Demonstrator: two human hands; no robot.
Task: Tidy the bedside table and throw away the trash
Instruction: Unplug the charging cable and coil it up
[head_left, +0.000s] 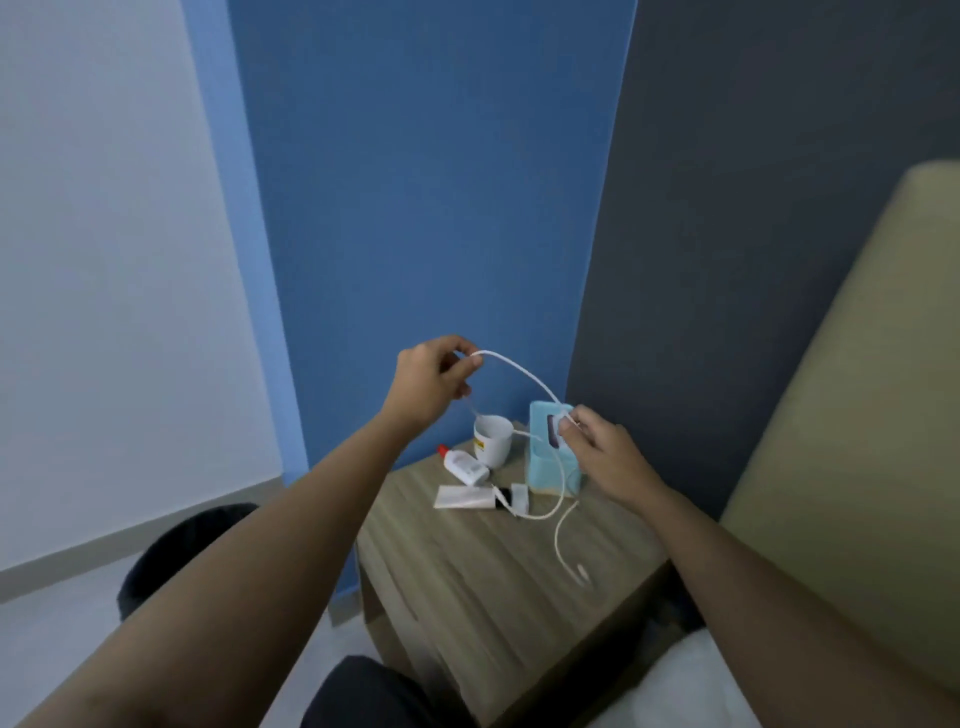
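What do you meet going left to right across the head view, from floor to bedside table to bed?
Dark bin → red-capped bottle → white mug → teal box → beige headboard. The white tube overlaps the bottle's span, so it is left out.

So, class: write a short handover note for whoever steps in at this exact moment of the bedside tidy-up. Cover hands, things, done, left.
Left hand: raised, pinching the white cable.
Right hand: pinching the same cable lower down, in front of the blue tissue box.
Things: the cable's loose end trails on the bedside table. Also there: white mug, red-capped bottle and tube, both lying down.
Done: cable partly lifted.
Left: probably coil the cable, straighten the items and bin any trash. A dark bin-like thing stands on the floor to the left.
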